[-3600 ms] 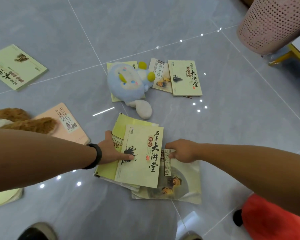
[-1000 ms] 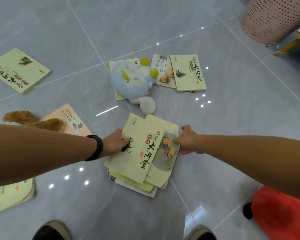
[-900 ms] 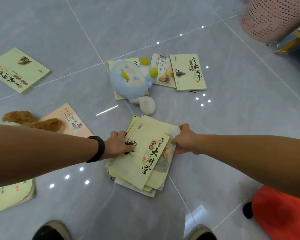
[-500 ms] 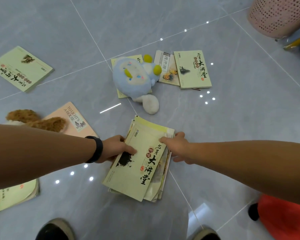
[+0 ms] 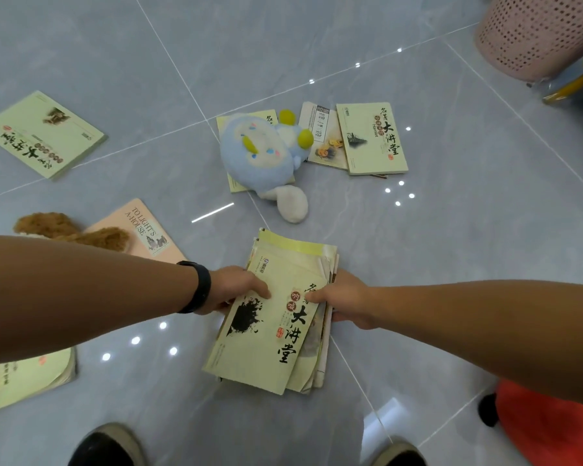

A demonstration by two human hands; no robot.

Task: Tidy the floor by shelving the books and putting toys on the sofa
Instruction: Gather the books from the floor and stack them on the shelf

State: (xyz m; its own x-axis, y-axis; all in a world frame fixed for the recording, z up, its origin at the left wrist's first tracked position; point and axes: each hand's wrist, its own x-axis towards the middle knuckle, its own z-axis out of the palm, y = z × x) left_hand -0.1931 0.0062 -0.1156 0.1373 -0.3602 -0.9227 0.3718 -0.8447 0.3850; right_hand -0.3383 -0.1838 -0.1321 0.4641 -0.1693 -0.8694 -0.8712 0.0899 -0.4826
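Squaring the stack of books on the tiled floor, near its middle — left hand and right hand clasp opposite long edges, thumbs on the top cover. Advice: align the skewed lower books, then lift level — loose pages could slide.

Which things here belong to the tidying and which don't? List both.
Part of the job: stack of books gripped by left hand and right hand; pink book; blue plush toy; brown plush toy; red plush toy.
Just there: pink perforated basket.
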